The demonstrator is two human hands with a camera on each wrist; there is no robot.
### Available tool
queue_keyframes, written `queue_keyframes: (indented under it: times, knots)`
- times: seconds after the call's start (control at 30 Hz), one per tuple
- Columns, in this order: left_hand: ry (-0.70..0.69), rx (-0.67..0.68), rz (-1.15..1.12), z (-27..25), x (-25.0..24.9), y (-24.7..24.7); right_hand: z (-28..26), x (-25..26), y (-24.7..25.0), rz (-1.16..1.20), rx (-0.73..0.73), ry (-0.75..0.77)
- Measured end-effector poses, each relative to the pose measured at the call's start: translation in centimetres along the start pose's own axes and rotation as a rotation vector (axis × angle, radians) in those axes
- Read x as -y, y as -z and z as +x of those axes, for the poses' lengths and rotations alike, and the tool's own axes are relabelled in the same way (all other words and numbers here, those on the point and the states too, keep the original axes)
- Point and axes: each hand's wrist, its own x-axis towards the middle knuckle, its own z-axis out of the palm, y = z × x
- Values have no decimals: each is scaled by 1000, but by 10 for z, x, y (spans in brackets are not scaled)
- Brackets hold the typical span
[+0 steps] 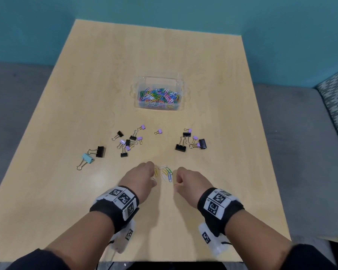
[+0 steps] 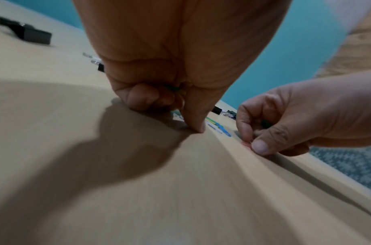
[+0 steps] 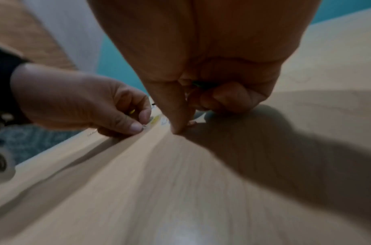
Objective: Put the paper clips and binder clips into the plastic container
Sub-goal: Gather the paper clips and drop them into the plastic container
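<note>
Both curled hands, left hand [image 1: 140, 175] and right hand [image 1: 187, 179], pinch up the last loose coloured wire paper clips [image 1: 166, 173] to carry to the clear plastic container [image 1: 158, 106], probably; binder clips [image 1: 128, 142] wait between.

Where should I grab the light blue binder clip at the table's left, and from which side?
Judging from the head view, take the light blue binder clip by its blue body, fingers across its two flat faces, coming straight down from above. Its wire handles trail toward the near-left, thin and flat on the table, so they offer less to pinch. The black clip sits close on its far-right, so approach from the open near-left.
</note>
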Motion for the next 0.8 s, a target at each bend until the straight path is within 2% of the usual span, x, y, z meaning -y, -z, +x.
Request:
queue_keyframes:
  times: [0.07, 0.23, 0.33, 0.37, 0.4, 0.5, 0.53, 0.6, 0.7, 0.77, 0.8]
  knots:
    - [-32, 18, 61, 1, 1, 0, 1, 2, -2, -101, 11, 28]
    - [-55, 17, 139, 0, -1, -2, 5, 7, -6, -150, 15, 42]
    - [-85, 21, 72, -4, 2, -4, 5, 6, -12, -197, -26, 86]
    - [-61, 30, -44, -5, 4, -4, 4, 6, -14, -222, -33, 98]
    - [-6, 39, -261, -7, 6, -2, 4, 6, -15, -240, -37, 108]
    - [226, 132, -1249, -13, 10, 7, 1, 4, -18, -262, -47, 154]
    - [250, 165, -1479, -15, 12, 10, 2, 3, -19, -264, -49, 167]
    - [251, 199, -1656, -17, 14, 18, 1, 1, -19, -252, -48, 172]
    - [277, 197, -1712, -15, 12, 24, -2, -4, -16, -71, -48, 111]
    - [329, 144, -1721, -13, 9, 24, -5, -7, -13, 264, -78, -22]
    - [365, 111, -1693, -10, 8, 23, -5, -8, -10, 529, -75, -102]
